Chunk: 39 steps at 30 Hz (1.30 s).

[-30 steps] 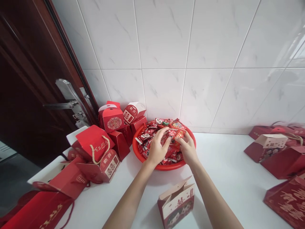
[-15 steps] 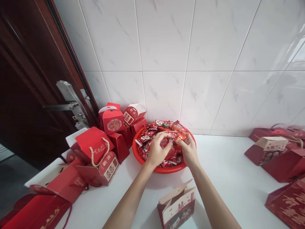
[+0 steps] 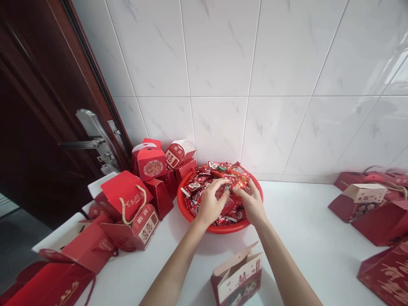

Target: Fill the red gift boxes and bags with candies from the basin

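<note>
Our left hand (image 3: pixel 208 204) has shifted slightly nearer us over the red basin (image 3: pixel 219 229), loosely curled, its hold unclear; our right hand (image 3: pixel 254 204) pinches an orange-red packet (image 3: pixel 241 182) above the basin's wrapped sweets (image 3: pixel 195 187)

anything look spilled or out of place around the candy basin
No spilled candy shows: the wrapped candies lie heaped in the red basin. The untidy spot is the pile of gift boxes on the left, jumbled at different angles, with some resting on others.

Front box (image 3: pixel 234 281) reads 囍; left box (image 3: pixel 146 228), 歡喜; wrappers (image 3: pixel 195 187) seem illegible.
</note>
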Motion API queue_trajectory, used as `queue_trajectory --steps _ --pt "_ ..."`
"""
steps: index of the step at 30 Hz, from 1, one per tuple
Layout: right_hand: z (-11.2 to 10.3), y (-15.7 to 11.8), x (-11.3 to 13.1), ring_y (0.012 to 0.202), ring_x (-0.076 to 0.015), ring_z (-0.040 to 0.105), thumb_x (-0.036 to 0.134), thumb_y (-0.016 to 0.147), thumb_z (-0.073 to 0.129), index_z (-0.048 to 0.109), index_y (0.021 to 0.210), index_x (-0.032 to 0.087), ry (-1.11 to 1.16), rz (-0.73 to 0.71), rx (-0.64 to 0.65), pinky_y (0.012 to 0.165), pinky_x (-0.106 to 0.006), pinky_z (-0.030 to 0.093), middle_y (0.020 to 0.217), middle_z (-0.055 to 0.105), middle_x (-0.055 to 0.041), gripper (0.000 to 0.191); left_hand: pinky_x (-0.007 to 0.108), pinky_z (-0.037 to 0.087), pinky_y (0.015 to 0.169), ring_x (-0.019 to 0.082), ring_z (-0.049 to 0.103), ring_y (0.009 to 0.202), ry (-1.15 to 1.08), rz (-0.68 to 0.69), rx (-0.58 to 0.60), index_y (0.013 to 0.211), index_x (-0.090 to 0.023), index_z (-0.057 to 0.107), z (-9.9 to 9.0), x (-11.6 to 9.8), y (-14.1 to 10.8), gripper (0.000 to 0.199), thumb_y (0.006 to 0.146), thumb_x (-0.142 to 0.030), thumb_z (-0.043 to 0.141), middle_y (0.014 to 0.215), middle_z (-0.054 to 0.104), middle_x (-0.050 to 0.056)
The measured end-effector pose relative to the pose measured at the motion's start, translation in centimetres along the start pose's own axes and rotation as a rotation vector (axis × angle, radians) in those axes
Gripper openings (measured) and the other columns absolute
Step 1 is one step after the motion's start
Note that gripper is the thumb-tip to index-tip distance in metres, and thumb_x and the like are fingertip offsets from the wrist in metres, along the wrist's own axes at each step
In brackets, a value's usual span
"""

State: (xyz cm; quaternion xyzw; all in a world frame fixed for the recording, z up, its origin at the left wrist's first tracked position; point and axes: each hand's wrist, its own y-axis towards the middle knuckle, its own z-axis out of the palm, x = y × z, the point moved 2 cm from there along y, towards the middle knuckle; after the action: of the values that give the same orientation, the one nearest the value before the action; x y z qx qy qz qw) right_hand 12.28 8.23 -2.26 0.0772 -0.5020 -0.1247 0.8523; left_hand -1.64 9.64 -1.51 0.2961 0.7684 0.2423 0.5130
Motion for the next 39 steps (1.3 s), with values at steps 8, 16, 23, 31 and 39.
queue_trajectory --steps 8,16,23,31,39 --pt "-0.12 0.05 -0.27 0.12 -0.03 0.066 0.034 0.072 0.085 0.067 0.113 0.025 -0.011 -0.019 0.039 0.106 -0.048 0.053 0.122 0.074 -0.0053 0.046 0.041 0.052 0.107 0.023 0.067 0.12 0.026 -0.039 0.006 0.111 -0.019 0.073 -0.08 -0.15 -0.03 0.025 0.092 -0.022 0.057 0.121 0.075 0.009" --pt "-0.28 0.08 -0.66 0.125 -0.0296 0.063 0.037 0.073 0.084 0.065 0.115 0.028 -0.003 0.051 0.077 0.111 -0.05 0.048 0.126 0.072 -0.0043 0.047 0.042 0.054 0.106 0.023 0.069 0.117 0.048 -0.044 0.0 0.109 -0.019 0.076 -0.04 0.2 -0.05 0.025 0.093 -0.021 0.056 0.115 0.077 0.008" --pt "-0.38 -0.08 -0.7 0.119 -0.0271 0.066 0.034 0.073 0.085 0.061 0.118 0.027 -0.015 0.088 0.115 0.113 -0.049 0.046 0.122 0.073 -0.0038 0.051 0.041 0.055 0.104 0.024 0.071 0.114 0.045 -0.103 -0.025 0.105 -0.019 0.077 -0.04 0.06 -0.15 0.023 0.093 -0.028 0.06 0.112 0.078 0.009" --pt "-0.32 -0.21 -0.42 0.113 -0.0278 0.068 0.035 0.069 0.087 0.062 0.115 0.026 -0.061 0.09 0.097 0.107 -0.049 0.052 0.113 0.075 -0.0038 0.053 0.042 0.055 0.105 0.025 0.071 0.114 0.026 -0.133 -0.024 0.104 -0.02 0.078 -0.18 0.21 -0.11 0.021 0.091 -0.025 0.062 0.112 0.078 0.008" --pt "-0.04 0.0 -0.19 0.115 -0.0278 0.068 0.04 0.071 0.086 0.067 0.107 0.025 -0.053 0.01 0.058 0.103 -0.046 0.055 0.118 0.075 -0.0041 0.044 0.045 0.053 0.108 0.026 0.068 0.12 0.055 -0.119 0.043 0.108 -0.022 0.077 0.02 0.17 -0.14 0.022 0.09 -0.023 0.065 0.116 0.077 0.007"
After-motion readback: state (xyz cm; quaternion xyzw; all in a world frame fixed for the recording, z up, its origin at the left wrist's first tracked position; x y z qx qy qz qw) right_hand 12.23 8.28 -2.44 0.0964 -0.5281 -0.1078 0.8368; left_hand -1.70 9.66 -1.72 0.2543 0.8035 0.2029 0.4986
